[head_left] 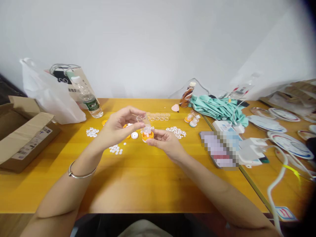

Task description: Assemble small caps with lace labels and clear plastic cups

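Observation:
My left hand [127, 125] pinches a small clear plastic cup [145, 122], tilted over an orange round base [145, 137]. That base, with something pink in its middle, sits between the thumb and fingers of my right hand [166, 142]. The cup's lower edge is at the base; whether they touch I cannot tell. Behind my left fingers lie more orange rings, partly hidden, and a white disc [134, 135]. Small white round pieces [116, 149] are scattered on the table before my left hand. Past my right hand lies a pile of white pieces with holes [176, 132].
A row of clear cups [159, 117] stands behind my hands. Assembled orange and white pieces [193, 120] lie farther right. A water bottle [92, 103], a cardboard box [27, 141], a brown drink bottle [187, 94], a teal cloth [217, 107] and a phone [218, 149] surround the work area.

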`<state>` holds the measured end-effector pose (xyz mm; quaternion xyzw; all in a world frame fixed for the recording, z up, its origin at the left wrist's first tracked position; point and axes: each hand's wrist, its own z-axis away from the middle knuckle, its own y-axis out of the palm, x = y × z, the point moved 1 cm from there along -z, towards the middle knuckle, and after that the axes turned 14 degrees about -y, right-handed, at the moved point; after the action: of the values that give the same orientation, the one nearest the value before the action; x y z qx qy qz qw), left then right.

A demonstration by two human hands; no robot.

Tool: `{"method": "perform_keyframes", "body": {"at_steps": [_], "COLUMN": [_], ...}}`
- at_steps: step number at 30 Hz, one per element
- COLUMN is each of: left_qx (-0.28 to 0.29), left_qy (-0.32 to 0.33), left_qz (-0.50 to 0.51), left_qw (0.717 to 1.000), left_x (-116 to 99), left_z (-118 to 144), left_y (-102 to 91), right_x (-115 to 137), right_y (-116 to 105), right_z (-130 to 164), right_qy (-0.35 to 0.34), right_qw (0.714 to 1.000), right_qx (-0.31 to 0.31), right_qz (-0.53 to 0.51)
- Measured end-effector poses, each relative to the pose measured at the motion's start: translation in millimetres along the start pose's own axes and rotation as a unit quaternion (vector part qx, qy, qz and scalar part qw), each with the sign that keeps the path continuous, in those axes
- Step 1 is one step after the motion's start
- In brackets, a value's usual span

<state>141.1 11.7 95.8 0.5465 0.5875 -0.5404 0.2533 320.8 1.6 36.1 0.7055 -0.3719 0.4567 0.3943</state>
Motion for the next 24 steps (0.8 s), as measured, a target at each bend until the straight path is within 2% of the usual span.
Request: {"method": "perform_keyframes", "body": {"at_steps": [10, 18, 24], "left_qx": [0.011, 0.006, 0.025], "left_qy": [0.024, 0.033, 0.015], "left_qz": [-0.038, -0.076, -0.034], "left_qw": [0.999, 0.997, 0.999], "left_x": [2.2, -0.6, 2.0], "left_z": [0.3, 3.4, 3.0], "left_y": [7.1, 7.6, 8.2], "right_x": [8.5, 10.0, 12.5], "right_y": [6.7, 6.5, 7.5], "right_z": [-4.6, -1.2, -1.1], "right_qy": [-0.023, -0.022, -0.017], "right_qw": [0.999, 1.000, 1.000], "right_qx": [0.016, 0.003, -0.003], "right_qz": [-0.024, 0.019, 0.005]}}
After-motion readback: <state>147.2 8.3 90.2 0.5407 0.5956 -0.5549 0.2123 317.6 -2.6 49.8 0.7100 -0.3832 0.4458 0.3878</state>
